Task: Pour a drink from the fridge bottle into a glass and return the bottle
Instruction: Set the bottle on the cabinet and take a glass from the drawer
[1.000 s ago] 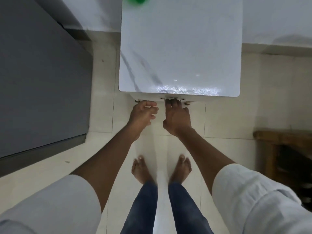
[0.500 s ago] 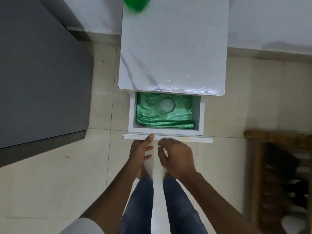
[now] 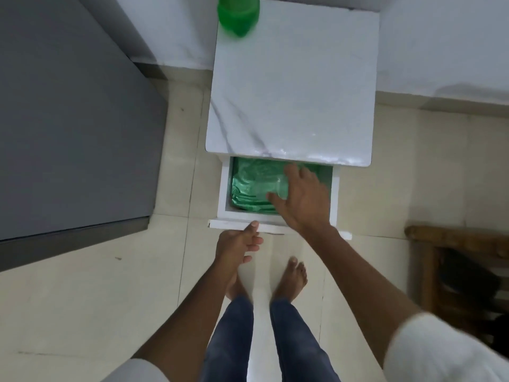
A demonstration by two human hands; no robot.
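A green bottle point(image 3: 238, 15) stands at the far left corner of the white marble table top point(image 3: 292, 92). Below the top, the white drawer point(image 3: 228, 224) is pulled out. It is lined with a green plastic bag point(image 3: 250, 183), and a clear glass point(image 3: 278, 186) stands on the bag. My right hand point(image 3: 303, 199) reaches into the drawer with fingers spread, the glass showing between thumb and fingers; no grip is visible. My left hand point(image 3: 237, 244) is at the drawer front, thumb touching its top edge, fingers loosely curled.
A large grey fridge point(image 3: 68, 119) fills the left side. A dark wooden rack point(image 3: 454, 257) stands at the right edge. Pale floor tiles point(image 3: 82, 312) lie around my bare feet, which are just in front of the drawer.
The drawer went from closed to pulled out. My right hand left the drawer front and moved forward into the drawer over the glass. My left hand stays at the front.
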